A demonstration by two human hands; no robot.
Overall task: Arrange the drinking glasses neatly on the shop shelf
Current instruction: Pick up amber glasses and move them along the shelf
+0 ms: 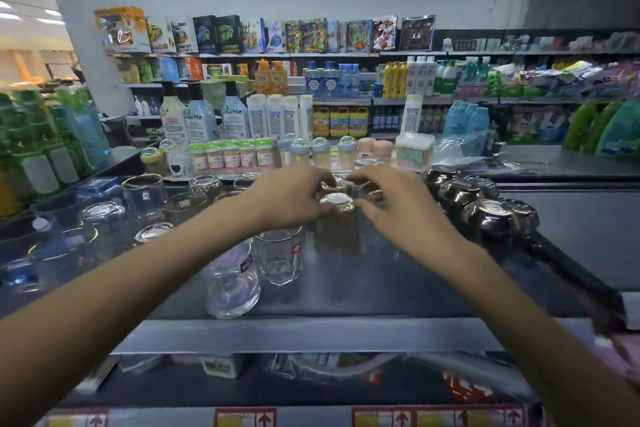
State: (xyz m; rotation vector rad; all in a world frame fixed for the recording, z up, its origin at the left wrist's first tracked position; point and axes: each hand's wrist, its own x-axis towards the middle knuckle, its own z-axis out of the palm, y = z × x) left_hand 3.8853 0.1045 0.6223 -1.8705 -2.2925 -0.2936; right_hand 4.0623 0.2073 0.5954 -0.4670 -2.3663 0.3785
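Observation:
An amber drinking glass [335, 225] stands upside down in the middle of the dark shop shelf [398, 288]. My left hand [287, 201] curls its fingers round the glass's upturned base from the left. My right hand [388, 198] pinches a clear glass [367, 192] just behind and right of the amber one. Two clear upright glasses [280, 255] [232, 282] stand in front, under my left forearm. Another clear glass [381, 243] sits below my right hand.
Several clear glasses [145, 196] crowd the shelf's left side. Dark shiny inverted glasses [491, 215] line the right. Small jars with coloured lids [232, 158] and bottles [201, 114] stand behind. The shelf's grey front edge [311, 336] runs below, with packaged goods underneath.

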